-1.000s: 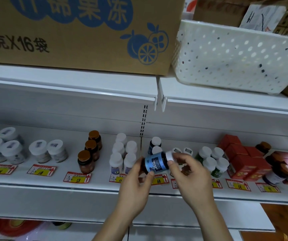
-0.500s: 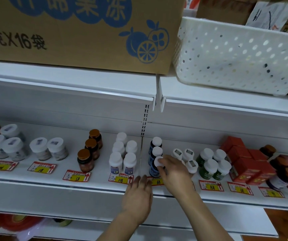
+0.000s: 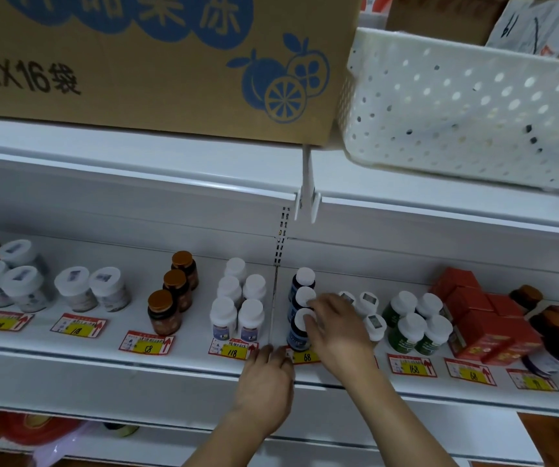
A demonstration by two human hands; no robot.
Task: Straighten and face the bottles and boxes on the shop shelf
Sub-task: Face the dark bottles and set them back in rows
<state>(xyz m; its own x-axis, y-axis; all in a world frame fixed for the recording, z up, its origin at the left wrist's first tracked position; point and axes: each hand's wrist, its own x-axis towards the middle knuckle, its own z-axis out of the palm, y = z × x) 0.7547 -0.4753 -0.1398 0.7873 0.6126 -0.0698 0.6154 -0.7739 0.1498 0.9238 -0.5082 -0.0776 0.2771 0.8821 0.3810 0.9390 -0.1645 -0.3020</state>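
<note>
A single head-worn camera looked forward and slightly down at the white metal shop shelf [image 3: 109, 352] from close range, apparently arm's length; wide-angle distortion bent its edges.

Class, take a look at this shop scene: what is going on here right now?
A person is tidying a shop shelf of supplement bottles. The right hand has its fingers on the white cap of the front dark blue-labelled bottle, which stands upright at the head of a row of three. The left hand rests open on the shelf edge just below, holding nothing. Neighbouring white bottles and green bottles stand in neat groups.
</note>
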